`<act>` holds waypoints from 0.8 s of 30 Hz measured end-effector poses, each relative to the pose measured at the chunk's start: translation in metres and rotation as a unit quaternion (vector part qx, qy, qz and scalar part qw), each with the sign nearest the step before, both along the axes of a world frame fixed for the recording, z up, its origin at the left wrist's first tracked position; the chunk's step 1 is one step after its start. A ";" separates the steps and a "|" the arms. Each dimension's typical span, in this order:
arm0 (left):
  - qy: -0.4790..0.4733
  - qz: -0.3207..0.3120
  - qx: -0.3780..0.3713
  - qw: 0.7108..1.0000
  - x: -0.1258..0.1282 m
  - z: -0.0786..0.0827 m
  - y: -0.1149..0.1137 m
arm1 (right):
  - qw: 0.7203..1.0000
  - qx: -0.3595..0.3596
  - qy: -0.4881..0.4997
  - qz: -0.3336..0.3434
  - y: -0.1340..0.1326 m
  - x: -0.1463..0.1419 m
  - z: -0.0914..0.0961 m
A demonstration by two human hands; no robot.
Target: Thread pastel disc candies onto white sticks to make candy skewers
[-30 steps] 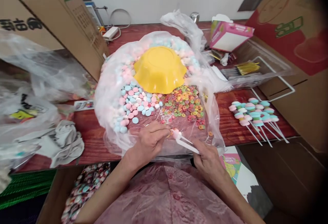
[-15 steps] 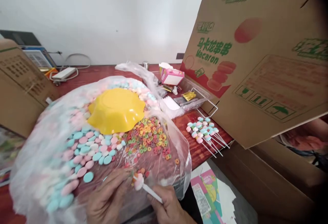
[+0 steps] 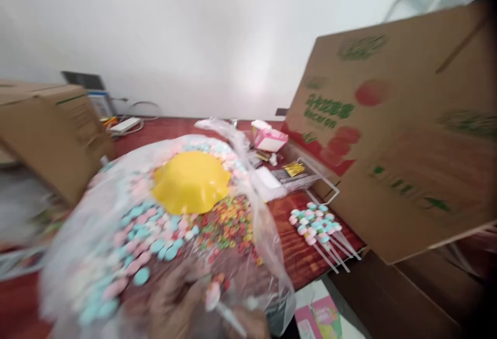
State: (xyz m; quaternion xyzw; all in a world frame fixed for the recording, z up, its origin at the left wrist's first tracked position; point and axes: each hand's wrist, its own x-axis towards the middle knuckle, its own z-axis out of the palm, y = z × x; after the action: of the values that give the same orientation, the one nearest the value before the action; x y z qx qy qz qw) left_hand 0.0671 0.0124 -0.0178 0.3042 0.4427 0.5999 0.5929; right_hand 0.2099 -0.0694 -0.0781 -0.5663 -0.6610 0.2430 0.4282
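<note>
My right hand (image 3: 250, 322), blurred at the bottom edge, is closed around a white stick (image 3: 232, 318). A pink and white candy piece (image 3: 213, 296) is on the stick's upper end. To its left, my left hand (image 3: 176, 297) has its fingers bent together in a pinch close to the tip; what they hold, if anything, is lost in the blur. Beyond the hands, pastel marshmallow-like candies (image 3: 142, 233) and small coloured rings (image 3: 229, 220) lie on a clear plastic bag (image 3: 272, 256), around an upturned yellow bowl (image 3: 192, 181).
Finished-looking candy skewers (image 3: 316, 222) lie at the table's right edge. Behind them are a clear tray (image 3: 306, 181) with gold twist ties (image 3: 295, 169) and a pink box (image 3: 269, 139). Large cardboard boxes stand right (image 3: 388, 183) and left (image 3: 58, 132). Colourful printed sheets (image 3: 322, 313) lie below right.
The view has tilted upward, so the scene sits lower and slightly further right. My right hand still holds the stick with the candy; my left hand stays beside its tip.
</note>
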 end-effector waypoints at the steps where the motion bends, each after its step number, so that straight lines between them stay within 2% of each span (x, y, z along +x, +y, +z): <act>1: -0.014 -0.024 -0.002 1.000 -0.002 0.003 -0.002 | 1.000 -0.007 0.021 0.010 -0.006 -0.006 -0.001; 3: -0.040 -0.063 0.000 0.997 -0.006 0.003 -0.002 | 0.997 0.025 0.068 -0.040 -0.013 -0.014 -0.001; 5: -0.059 -0.074 0.022 0.995 -0.009 -0.003 -0.001 | 0.993 0.021 0.084 -0.085 -0.014 -0.016 0.001; 6: -0.064 -0.078 0.031 0.994 -0.009 -0.007 0.000 | 0.992 0.014 0.085 -0.087 -0.012 -0.015 0.002; 11: -0.081 -0.076 0.042 0.993 -0.008 -0.020 -0.003 | 0.995 0.003 0.069 -0.076 -0.006 -0.008 0.010; 20: -0.100 -0.101 0.011 0.990 -0.007 -0.023 0.003 | 0.995 -0.052 0.062 -0.062 -0.006 0.000 0.010; 24: -0.126 -0.116 -0.001 0.985 -0.006 -0.021 0.005 | 0.999 -0.046 0.017 0.011 0.000 0.003 0.013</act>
State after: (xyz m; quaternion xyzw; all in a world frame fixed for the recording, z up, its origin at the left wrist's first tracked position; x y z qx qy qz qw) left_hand 0.0610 0.0169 -0.0384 0.2749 0.3262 0.5603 0.7100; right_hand 0.2130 -0.0694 -0.0652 -0.5745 -0.6477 0.2873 0.4097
